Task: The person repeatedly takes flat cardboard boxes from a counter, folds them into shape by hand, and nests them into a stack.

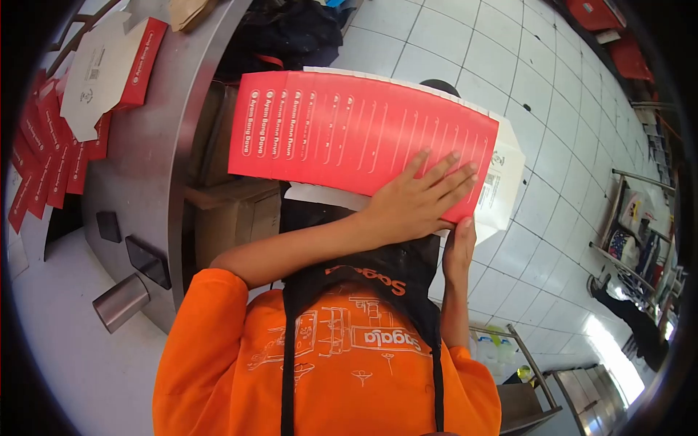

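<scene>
A fanned stack of red folded cartons (pixel 349 134) with white lettering spans the upper middle, above the lap. My left hand (pixel 422 192) lies flat on its right part, fingers spread. At the lower right corner of the stack, my right hand (pixel 459 247) grips the edge, its thumb showing and its other fingers mostly hidden. A cream carton panel (pixel 503 182) with small print sticks out beyond the right end of the stack.
On the metal table (pixel 156 160) at left lie more red cartons (pixel 54 145) and a cream-and-red carton (pixel 105 69). Brown cardboard boxes (pixel 236 218) stand under its edge. A metal cup (pixel 121 302) is at lower left, a metal rack (pixel 632 225) at right.
</scene>
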The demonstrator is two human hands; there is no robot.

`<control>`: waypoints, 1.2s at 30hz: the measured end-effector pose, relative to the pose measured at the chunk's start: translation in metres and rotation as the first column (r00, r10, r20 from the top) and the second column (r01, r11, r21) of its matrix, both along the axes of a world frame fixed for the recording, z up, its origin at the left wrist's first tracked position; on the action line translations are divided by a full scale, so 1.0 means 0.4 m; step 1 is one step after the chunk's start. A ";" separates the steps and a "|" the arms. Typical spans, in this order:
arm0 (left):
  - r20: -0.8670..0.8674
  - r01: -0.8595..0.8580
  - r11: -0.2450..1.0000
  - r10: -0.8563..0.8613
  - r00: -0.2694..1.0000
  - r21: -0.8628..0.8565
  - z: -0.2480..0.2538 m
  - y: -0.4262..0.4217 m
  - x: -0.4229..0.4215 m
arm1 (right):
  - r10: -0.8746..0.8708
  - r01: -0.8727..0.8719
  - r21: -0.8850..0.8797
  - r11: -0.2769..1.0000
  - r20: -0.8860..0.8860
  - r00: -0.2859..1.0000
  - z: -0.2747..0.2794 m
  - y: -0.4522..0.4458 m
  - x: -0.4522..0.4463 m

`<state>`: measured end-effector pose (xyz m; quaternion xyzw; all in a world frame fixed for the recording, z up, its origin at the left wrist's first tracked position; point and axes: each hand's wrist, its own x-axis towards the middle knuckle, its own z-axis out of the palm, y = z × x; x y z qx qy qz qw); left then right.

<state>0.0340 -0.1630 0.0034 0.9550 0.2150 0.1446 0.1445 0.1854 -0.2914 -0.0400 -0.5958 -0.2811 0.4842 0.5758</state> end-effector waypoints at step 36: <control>0.075 0.144 0.702 -0.271 0.960 0.697 0.553 0.343 0.037 | -0.015 -0.377 0.076 0.923 0.987 0.163 0.488 0.409 0.119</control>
